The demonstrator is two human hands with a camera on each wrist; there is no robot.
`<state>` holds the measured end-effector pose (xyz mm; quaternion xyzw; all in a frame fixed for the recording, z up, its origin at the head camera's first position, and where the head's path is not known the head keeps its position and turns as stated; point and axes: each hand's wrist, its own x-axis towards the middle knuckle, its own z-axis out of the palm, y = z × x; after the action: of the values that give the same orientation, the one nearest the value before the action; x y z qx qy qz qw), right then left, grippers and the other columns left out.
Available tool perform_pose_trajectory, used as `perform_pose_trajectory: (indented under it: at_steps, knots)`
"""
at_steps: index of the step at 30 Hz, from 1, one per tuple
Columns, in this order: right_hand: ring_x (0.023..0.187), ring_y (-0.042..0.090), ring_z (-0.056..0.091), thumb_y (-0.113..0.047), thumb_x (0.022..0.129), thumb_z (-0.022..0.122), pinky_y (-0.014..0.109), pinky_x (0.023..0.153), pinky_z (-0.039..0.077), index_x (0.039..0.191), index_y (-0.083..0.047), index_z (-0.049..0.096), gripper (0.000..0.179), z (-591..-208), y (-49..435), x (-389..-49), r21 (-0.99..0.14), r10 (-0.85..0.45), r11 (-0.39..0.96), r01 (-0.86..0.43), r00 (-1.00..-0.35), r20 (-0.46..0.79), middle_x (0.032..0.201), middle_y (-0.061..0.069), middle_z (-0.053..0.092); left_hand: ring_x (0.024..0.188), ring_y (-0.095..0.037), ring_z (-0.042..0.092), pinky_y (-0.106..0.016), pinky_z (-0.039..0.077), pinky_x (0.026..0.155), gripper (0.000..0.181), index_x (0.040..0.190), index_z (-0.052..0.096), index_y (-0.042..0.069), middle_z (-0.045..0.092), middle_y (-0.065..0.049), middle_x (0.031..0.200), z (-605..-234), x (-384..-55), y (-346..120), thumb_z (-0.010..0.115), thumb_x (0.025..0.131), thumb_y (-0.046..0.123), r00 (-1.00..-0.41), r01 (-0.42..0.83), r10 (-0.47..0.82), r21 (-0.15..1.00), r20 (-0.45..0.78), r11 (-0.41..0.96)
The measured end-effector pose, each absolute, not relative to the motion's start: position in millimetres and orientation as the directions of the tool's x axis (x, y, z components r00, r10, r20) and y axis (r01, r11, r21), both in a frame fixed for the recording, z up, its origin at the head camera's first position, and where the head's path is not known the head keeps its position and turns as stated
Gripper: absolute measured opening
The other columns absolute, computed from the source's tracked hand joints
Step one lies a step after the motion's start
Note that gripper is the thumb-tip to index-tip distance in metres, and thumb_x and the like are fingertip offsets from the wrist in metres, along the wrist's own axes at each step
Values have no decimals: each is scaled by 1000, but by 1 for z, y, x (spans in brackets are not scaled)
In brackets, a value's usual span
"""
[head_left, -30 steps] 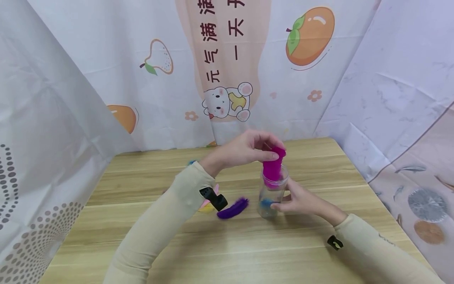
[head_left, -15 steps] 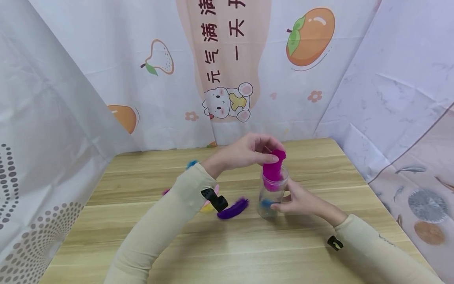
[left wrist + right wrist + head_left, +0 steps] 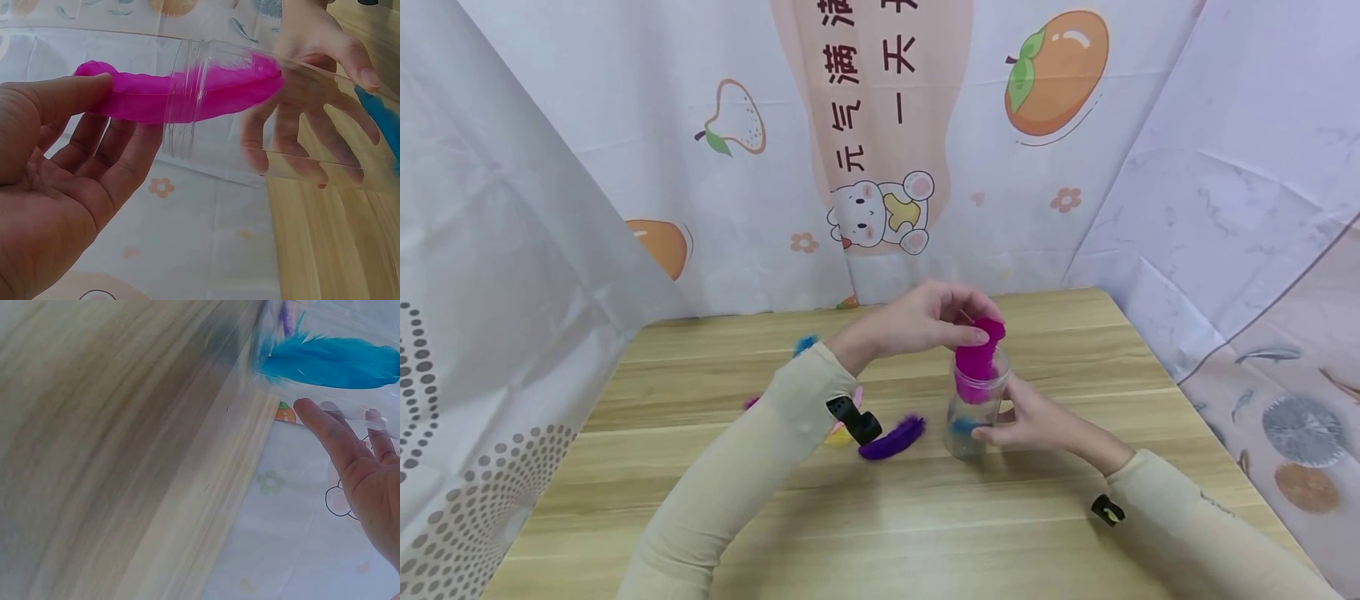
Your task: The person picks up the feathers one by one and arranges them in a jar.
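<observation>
Magenta feather (image 3: 976,358), right of centre in the head view, is pinched by the left hand (image 3: 931,320); I see its long axis pointing down into the clear jar (image 3: 976,413), gripped by the right hand (image 3: 1036,422).

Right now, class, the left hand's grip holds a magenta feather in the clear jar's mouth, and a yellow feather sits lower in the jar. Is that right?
Not quite: the lower feather is blue, as the right wrist view shows. The left hand's grip does hold a magenta feather in the clear jar's mouth.
</observation>
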<state>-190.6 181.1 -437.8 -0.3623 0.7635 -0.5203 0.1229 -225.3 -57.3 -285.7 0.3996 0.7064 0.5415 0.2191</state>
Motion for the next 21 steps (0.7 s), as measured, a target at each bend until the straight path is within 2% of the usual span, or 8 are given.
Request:
perform_pose_trajectory:
  at_steps: [6,13,18,21]
  knots:
    - [120,31,58,-8,84,84,38,85,60,149,-18,31,84,-439,181,-191,-886,-681,190,-423,-707,192,138,10,50,104,-23,67,-36,57,90,25,122,66,-1,70,-8,115,-285,-225,-56,65,97,-1,-568,334,815,937,114,102]
    - [120,33,58,-7,84,83,43,85,60,149,-15,31,84,-439,181,-190,-886,-679,190,-424,-708,193,137,13,51,101,-21,67,-34,57,90,21,118,68,-3,71,-8,111,-284,-226,-53,64,97,-2,-529,421,837,899,140,116]
    - [120,36,57,-8,84,83,47,86,59,148,-15,33,82,-438,181,-189,-890,-669,195,-413,-719,187,137,14,50,102,-19,68,-33,57,90,22,119,67,-2,71,-7,111,-284,-227,-54,64,98,-1,-524,439,842,888,130,136]
    - [119,34,58,-8,84,84,45,85,60,149,-14,32,83,-439,181,-190,-887,-668,196,-418,-719,191,137,15,50,103,-19,68,-32,57,91,22,119,67,-2,71,-8,112,-284,-227,-54,65,98,0,-526,435,841,890,125,139]
